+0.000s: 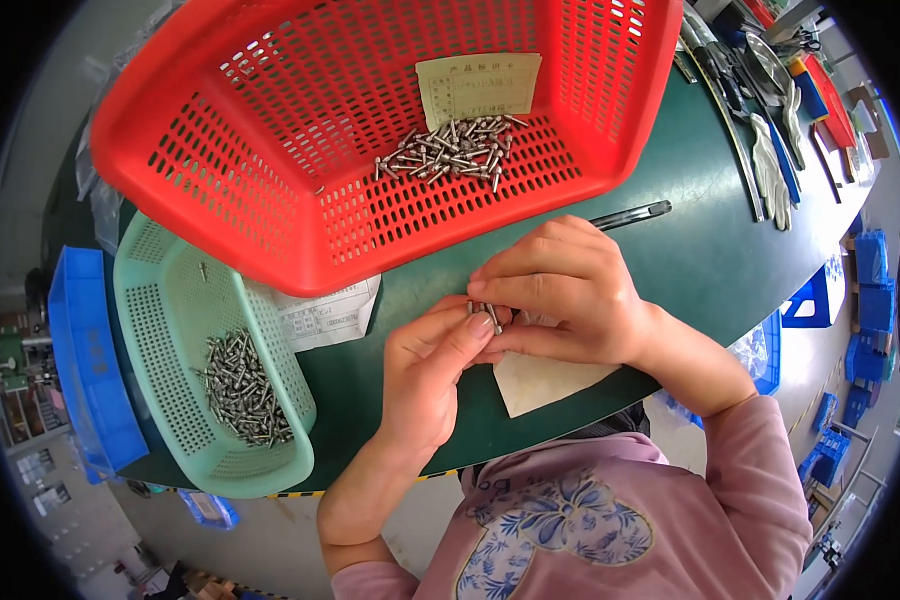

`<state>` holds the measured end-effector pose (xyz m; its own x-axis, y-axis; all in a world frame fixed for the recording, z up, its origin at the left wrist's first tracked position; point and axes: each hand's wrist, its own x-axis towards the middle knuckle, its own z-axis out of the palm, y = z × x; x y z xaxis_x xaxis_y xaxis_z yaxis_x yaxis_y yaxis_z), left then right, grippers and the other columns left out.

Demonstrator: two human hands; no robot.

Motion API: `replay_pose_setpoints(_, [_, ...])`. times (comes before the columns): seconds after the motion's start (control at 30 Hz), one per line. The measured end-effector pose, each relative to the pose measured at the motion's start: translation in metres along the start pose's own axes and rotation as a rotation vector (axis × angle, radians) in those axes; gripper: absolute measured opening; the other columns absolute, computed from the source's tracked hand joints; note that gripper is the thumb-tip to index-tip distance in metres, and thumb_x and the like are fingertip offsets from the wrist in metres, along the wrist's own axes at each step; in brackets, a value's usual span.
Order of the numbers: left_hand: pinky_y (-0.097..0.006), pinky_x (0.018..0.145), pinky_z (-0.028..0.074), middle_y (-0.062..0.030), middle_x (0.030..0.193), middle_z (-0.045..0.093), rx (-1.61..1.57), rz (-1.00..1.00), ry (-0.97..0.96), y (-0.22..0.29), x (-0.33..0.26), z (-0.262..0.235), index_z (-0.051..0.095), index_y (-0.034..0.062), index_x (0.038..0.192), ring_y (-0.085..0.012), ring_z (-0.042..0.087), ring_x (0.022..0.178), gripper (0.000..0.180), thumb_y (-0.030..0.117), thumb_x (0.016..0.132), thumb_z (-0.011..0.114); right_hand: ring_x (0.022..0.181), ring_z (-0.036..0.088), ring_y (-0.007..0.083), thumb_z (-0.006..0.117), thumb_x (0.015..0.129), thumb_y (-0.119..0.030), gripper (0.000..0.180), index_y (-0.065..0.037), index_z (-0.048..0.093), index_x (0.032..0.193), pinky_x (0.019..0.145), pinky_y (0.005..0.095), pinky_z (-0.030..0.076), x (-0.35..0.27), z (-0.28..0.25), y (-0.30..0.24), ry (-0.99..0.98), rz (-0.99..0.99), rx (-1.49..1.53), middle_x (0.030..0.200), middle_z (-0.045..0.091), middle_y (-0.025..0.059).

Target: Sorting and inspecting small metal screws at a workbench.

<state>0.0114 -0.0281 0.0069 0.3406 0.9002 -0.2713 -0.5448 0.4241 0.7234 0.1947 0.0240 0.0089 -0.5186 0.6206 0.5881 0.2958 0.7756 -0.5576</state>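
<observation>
Head view shows your left hand (pixel 425 370) pinching small metal pins (pixel 492 318) at the fingertips, above the green table (pixel 710 270); your right hand (pixel 570 300) has its fingers curled in against them, though its exact hold is hidden. One could slip, as only fingertips seem to secure them, and land on the pale sheet (pixel 545 385) below or roll off the near edge. Mixing is another risk: the two heaps look alike and their baskets overlap. You have one red basket (pixel 310 270) and one mint basket (pixel 280 370), each with one heap too tangled to count, plus one stray pin (pixel 203 270) apart in the mint one. At least two pins appear between your hands; one yellowish card (pixel 480 88) stands behind the red basket's heap.
</observation>
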Motion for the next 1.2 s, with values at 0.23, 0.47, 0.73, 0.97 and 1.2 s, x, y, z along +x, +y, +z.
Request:
replay_pose_setpoints(0.23, [-0.028, 0.078, 0.051, -0.0127, 0.107, 0.059, 0.081, 0.032, 0.008, -0.003, -0.002, 0.002, 0.062, -0.0086, 0.1, -0.0177, 0.06, 0.092, 0.02, 0.007, 0.092, 0.051, 0.072, 0.061, 0.0176, 0.081, 0.063, -0.026, 0.043, -0.007, 0.068, 0.1, 0.062, 0.0311, 0.043, 0.001, 0.006, -0.004, -0.002, 0.016, -0.007, 0.09, 0.066, 0.0037])
replay_pose_setpoints(0.47, [-0.03, 0.079, 0.052, -0.0147, 0.109, 0.059, -0.041, -0.113, -0.077, 0.004, -0.001, -0.001, 0.058, -0.009, 0.107, -0.0197, 0.059, 0.099, 0.031, 0.017, 0.096, 0.046, 0.071, 0.06, 0.0177, 0.077, 0.057, -0.023, 0.041, -0.008, 0.069, 0.094, 0.066, 0.0321, 0.045, -0.001, 0.006, -0.002, 0.053, 0.034, -0.002, 0.084, 0.067, 0.0005])
replay_pose_setpoints(0.73, [-0.034, 0.081, 0.051, -0.0187, 0.116, 0.057, -0.176, -0.113, -0.21, 0.003, -0.001, -0.005, 0.052, -0.0101, 0.116, -0.0223, 0.06, 0.099, 0.039, 0.021, 0.097, 0.037, 0.065, 0.06, 0.0181, 0.079, 0.055, -0.026, 0.038, -0.007, 0.07, 0.087, 0.061, 0.0314, 0.045, -0.001, 0.006, -0.002, 0.125, 0.027, 0.088, 0.079, 0.067, 0.0008])
replay_pose_setpoints(0.97, [-0.034, 0.078, 0.051, -0.0185, 0.114, 0.057, -0.127, -0.117, -0.19, 0.004, -0.003, -0.003, 0.055, -0.0102, 0.111, -0.0235, 0.059, 0.098, 0.035, 0.017, 0.097, 0.038, 0.064, 0.06, 0.0184, 0.079, 0.056, -0.027, 0.036, -0.007, 0.071, 0.085, 0.06, 0.031, 0.045, 0.0, 0.006, -0.002, 0.137, 0.003, 0.068, 0.078, 0.067, 0.0014])
replay_pose_setpoints(1.2, [-0.03, 0.074, 0.049, -0.0142, 0.103, 0.055, 1.2, 0.924, 0.132, 0.015, 0.001, -0.003, 0.064, -0.0032, 0.099, -0.0241, 0.058, 0.091, 0.024, 0.003, 0.076, 0.062, 0.065, 0.06, 0.0195, 0.08, 0.062, -0.026, 0.032, -0.007, 0.07, 0.085, 0.061, 0.0308, 0.045, 0.001, 0.002, -0.005, 0.142, 0.045, 0.156, 0.078, 0.067, 0.0026])
